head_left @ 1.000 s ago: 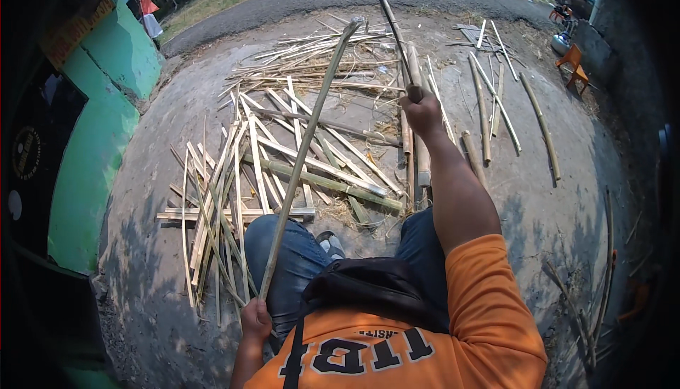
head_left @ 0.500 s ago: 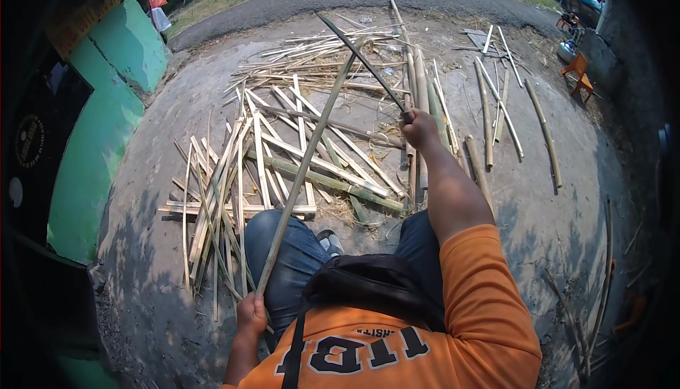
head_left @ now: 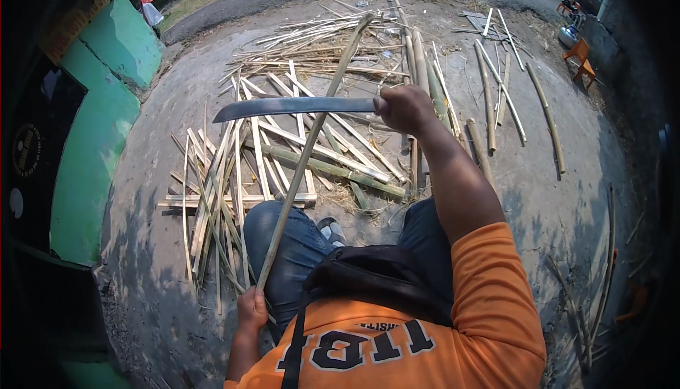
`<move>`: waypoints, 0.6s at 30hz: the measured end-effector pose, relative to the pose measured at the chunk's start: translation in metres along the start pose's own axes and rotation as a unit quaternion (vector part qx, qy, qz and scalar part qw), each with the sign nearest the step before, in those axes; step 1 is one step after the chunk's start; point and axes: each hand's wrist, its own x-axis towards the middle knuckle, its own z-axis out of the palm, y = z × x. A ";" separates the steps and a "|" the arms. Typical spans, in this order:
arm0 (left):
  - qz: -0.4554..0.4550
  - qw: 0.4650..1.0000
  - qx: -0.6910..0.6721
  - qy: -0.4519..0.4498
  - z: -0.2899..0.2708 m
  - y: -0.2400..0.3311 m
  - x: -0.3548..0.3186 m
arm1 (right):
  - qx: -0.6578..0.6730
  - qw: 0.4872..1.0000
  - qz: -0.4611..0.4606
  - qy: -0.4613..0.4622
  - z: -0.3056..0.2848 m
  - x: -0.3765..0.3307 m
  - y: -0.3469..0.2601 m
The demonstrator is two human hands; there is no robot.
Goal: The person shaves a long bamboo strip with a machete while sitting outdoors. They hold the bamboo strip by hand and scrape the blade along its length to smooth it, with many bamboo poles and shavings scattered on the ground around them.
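many split strips (head_left: 259,159) lie on ground (head_left: 142,247); several poles (head_left: 486,105) look unsplit. left hand (head_left: 253,309), closed, holds a long strip (head_left: 297,173) over left thigh (head_left: 304,244), seemingly unfinished; right hand (head_left: 406,109), closed, grips a machete (head_left: 283,107).

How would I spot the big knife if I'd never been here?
Find the orange sleeve on the right, then follow the forearm up to the right hand. The big knife juts left from it: broad and grey, unlike the narrow pale strips on the ground.
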 end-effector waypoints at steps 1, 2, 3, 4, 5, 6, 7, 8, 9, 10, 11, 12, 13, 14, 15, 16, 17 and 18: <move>0.008 1.000 0.000 -0.006 0.000 0.004 0.003 | 0.047 0.991 0.125 0.026 0.007 -0.003 0.026; 0.013 1.000 0.001 -0.008 -0.001 0.009 0.007 | 0.096 0.964 0.243 0.052 0.017 -0.005 0.050; 0.012 1.000 -0.001 -0.002 -0.005 0.013 0.010 | 0.101 0.945 0.309 0.034 0.017 -0.008 0.060; 0.012 1.000 0.010 -0.016 -0.012 0.017 0.011 | 0.104 0.921 0.376 0.013 0.016 -0.018 0.068; 0.013 0.999 0.020 -0.031 -0.016 0.018 0.012 | 0.102 0.921 0.374 0.015 0.016 -0.026 0.076; 0.014 0.999 0.020 -0.027 -0.014 0.011 0.010 | 0.107 0.915 0.390 -0.013 0.019 -0.033 0.083; 0.011 0.999 0.000 -0.034 -0.011 0.001 0.008 | 0.112 0.906 0.406 -0.043 0.019 -0.036 0.079; 0.009 0.999 -0.020 -0.043 -0.009 -0.010 0.007 | 0.113 0.906 0.405 -0.042 0.020 -0.035 0.075; 0.010 0.999 -0.022 -0.045 -0.008 -0.007 0.008 | 0.102 0.911 0.393 -0.077 0.012 -0.035 0.066; 0.014 0.999 -0.019 -0.034 -0.007 -0.004 0.006 | 0.092 0.914 0.379 -0.113 0.009 -0.034 0.060; 0.017 0.999 -0.016 -0.023 -0.007 -0.001 0.005 | 0.109 0.913 0.375 -0.118 0.019 -0.031 0.062; 0.017 0.999 -0.019 -0.023 -0.007 0.003 0.005 | 0.106 0.913 0.376 -0.118 0.023 -0.031 0.067; 0.011 0.999 -0.021 -0.028 -0.007 0.007 0.007 | 0.132 0.915 0.370 -0.094 0.030 -0.031 0.074; 0.003 0.999 -0.022 -0.032 -0.006 0.010 0.009 | 0.158 0.915 0.364 -0.071 0.038 -0.031 0.081; 0.000 0.999 -0.017 -0.040 -0.006 0.010 0.011 | 0.177 0.921 0.346 -0.038 0.048 -0.030 0.094; -0.001 0.999 -0.015 -0.042 -0.006 0.010 0.010 | 0.178 0.920 0.348 -0.040 0.052 -0.025 0.096; 0.001 0.999 -0.017 -0.033 -0.005 0.011 0.010 | 0.262 0.893 0.367 -0.009 0.056 -0.021 0.100; 0.003 1.000 -0.018 -0.023 -0.004 0.011 0.009 | 0.344 0.858 0.382 0.022 0.054 -0.019 0.095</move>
